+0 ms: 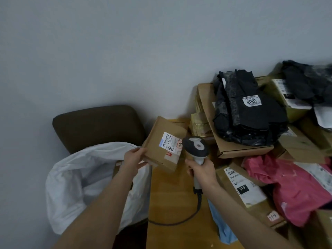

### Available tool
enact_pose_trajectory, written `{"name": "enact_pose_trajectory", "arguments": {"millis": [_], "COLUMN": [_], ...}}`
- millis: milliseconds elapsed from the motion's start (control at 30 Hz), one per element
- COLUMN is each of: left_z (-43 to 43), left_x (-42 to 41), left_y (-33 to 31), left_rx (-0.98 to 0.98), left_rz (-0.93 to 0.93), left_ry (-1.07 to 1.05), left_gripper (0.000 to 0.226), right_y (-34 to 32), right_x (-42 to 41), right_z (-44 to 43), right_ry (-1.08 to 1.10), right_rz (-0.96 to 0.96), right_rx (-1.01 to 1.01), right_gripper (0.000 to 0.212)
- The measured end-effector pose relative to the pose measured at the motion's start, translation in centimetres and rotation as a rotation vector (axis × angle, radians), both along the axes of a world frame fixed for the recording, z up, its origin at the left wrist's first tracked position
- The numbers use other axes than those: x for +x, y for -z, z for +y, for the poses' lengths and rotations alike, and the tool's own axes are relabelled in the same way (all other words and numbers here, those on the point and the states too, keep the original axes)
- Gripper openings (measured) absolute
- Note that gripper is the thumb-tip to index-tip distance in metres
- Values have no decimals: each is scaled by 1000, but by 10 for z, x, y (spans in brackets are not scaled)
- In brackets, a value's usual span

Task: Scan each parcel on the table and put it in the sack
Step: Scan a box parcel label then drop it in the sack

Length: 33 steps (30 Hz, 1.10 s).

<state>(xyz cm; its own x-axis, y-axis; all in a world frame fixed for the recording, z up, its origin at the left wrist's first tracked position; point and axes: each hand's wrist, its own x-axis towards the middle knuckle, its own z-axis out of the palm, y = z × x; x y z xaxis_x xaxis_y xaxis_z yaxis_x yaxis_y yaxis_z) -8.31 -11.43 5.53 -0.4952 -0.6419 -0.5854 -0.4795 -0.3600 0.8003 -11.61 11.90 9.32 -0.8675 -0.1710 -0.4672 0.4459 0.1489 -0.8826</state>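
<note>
Head view puts the task early to midway. The left hand [133, 159] has its grip clamped on a box [162, 143] at centre, over the counter [170, 203] edge. The right hand [201, 170] has its grip wrapped round the scanner [195, 147], which sits just beside the box's label. The sack [77, 177] gapes at 8 o'clock, its contents unclear. The pile [251, 123] at 3 o'clock likely awaits scanning.

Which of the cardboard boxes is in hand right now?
The small flat box, gripped by the left hand, label toward the scanner in the right hand; the other boxes lie stacked on the right.
</note>
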Motion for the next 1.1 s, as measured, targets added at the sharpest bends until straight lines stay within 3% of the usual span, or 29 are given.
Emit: {"name": "enact_pose_trajectory", "arguments": {"millis": [200, 333, 433, 500, 567, 700, 767, 967, 1100], "left_z": [-70, -95, -94, -87, -78, -67, -69, -74, -69], "left_x": [41, 52, 49, 45, 44, 53, 59, 66, 69], "left_y": [-64, -95, -107, -108, -107, -105, -102, -79, -63], "left_rx": [41, 29, -1, -15, 39, 108, 117, 60, 78], "left_rz": [-13, -12, 25, 46, 45, -123, -143, 65, 139], "left_ry": [205, 421, 318, 183, 187, 517, 586, 416, 293], "left_gripper": [24, 31, 31, 34, 41, 49, 52, 66, 56], "right_y": [-31, -40, -38, -35, -30, -23, -20, -24, -35], "right_x": [3, 12, 26, 35, 43, 50, 51, 65, 91], "right_z": [-20, -29, -35, -39, -44, -48, -47, -43, -44], "right_ry": [61, 82, 114, 166, 207, 278, 290, 257, 133], "right_rz": [1, -104, -178, -183, -175, -156, -148, -81, -6], "right_rx": [-86, -151, -235, -272, -264, -184, -174, -53, -58], "right_gripper": [23, 45, 50, 47, 45, 39, 37, 35, 9]}}
